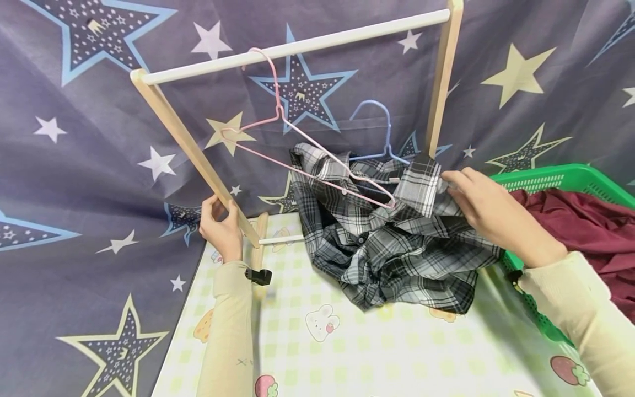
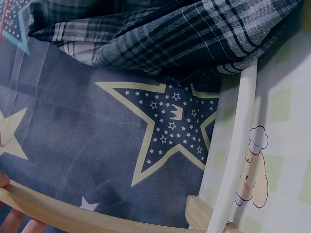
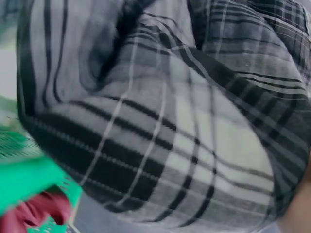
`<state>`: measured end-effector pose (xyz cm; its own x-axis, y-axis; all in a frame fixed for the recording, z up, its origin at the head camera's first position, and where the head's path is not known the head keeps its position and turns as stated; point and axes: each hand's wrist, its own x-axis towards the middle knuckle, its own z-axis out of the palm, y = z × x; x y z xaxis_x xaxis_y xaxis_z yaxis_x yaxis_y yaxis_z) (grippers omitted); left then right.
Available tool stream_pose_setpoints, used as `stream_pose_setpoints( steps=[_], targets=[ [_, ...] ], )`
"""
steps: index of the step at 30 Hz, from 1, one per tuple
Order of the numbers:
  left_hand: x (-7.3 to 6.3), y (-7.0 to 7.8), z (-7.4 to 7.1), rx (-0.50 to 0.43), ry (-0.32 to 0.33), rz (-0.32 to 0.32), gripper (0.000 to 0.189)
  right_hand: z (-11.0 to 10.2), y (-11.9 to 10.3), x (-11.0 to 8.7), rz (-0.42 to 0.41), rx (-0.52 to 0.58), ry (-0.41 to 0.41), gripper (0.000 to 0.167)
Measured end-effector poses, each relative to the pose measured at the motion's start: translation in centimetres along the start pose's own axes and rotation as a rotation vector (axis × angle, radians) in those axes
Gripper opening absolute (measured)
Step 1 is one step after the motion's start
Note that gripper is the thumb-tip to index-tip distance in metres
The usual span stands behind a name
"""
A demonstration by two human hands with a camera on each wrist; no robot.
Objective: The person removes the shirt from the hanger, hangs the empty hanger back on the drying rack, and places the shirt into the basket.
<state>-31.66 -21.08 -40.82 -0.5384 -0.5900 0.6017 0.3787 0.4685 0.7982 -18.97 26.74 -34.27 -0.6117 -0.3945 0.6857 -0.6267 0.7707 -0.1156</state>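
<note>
My left hand (image 1: 221, 227) grips the left wooden post (image 1: 188, 148) of a small clothes rack, fingertips showing on both sides of the wood in the left wrist view. On the right, my right hand (image 1: 488, 212) pinches a grey and black plaid shirt (image 1: 367, 270) near its collar and shoulder. A blue hanger (image 1: 388, 129) sits inside the shirt's neck, its hook below the white rail (image 1: 347, 38). From that rail hangs a pink hanger (image 1: 297, 165), tilted, its lower bar in front of the shirt. Plaid cloth (image 3: 146, 121) fills most of the right wrist view.
A green basket (image 1: 570, 171) holding dark red cloth (image 1: 590, 226) stands at the right. Below is a checked table cover (image 1: 307, 358) with cartoon prints. A dark curtain (image 1: 124, 220) with stars hangs behind the rack. The rack's white lower bar (image 2: 238, 145) runs near the table.
</note>
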Motion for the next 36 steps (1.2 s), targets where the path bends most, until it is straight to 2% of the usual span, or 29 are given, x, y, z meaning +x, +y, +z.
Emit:
stream_pose_setpoints(
  steps=[8, 15, 17, 22, 24, 26, 28, 30, 31, 33, 36],
  targets=[
    [-0.1, -0.3, 0.0, 0.003, -0.007, -0.005, 0.022, 2.0, -0.6, -2.2, 0.013, 0.014, 0.0, 0.035],
    [-0.1, -0.4, 0.0, -0.007, -0.012, -0.025, 0.023, 3.1, -1.9, -4.2, 0.096, 0.028, -0.065, 0.039],
    [-0.1, -0.4, -0.2, -0.007, -0.032, -0.033, 0.024, 3.2, -2.3, -4.6, 0.12, 0.017, -0.09, 0.04],
    [-0.2, 0.0, -1.2, 0.032, -0.128, -0.052, 0.029, 3.4, -3.0, -5.2, 0.164, 0.011, -0.136, 0.039],
    [-0.7, 0.6, -1.7, 0.015, -0.129, -0.057, 0.031, 3.4, -3.2, -5.4, 0.167, 0.007, -0.137, 0.038],
    [-1.6, 1.1, -2.1, -0.016, -0.084, -0.037, 0.027, 3.3, -3.4, -5.4, 0.164, 0.006, -0.133, 0.038],
    [-2.8, 1.6, -2.1, -0.07, -0.032, 0.007, 0.021, 3.2, -3.4, -5.5, 0.16, 0.006, -0.13, 0.037],
    [-4.2, 2.0, -1.7, -0.11, -0.021, 0.071, 0.014, 3.2, -3.4, -5.5, 0.153, 0.012, -0.129, 0.037],
    [-4.8, 2.2, -1.3, -0.118, -0.04, 0.104, 0.012, 3.3, -3.4, -5.5, 0.148, 0.018, -0.129, 0.037],
    [-6.1, 2.5, -0.4, -0.124, -0.127, 0.16, 0.01, 3.4, -3.4, -5.6, 0.133, 0.028, -0.133, 0.036],
    [-7.8, 3.2, 1.0, -0.113, -0.336, 0.225, 0.016, 3.5, -3.3, -5.9, 0.115, 0.044, -0.14, 0.037]
  ],
)
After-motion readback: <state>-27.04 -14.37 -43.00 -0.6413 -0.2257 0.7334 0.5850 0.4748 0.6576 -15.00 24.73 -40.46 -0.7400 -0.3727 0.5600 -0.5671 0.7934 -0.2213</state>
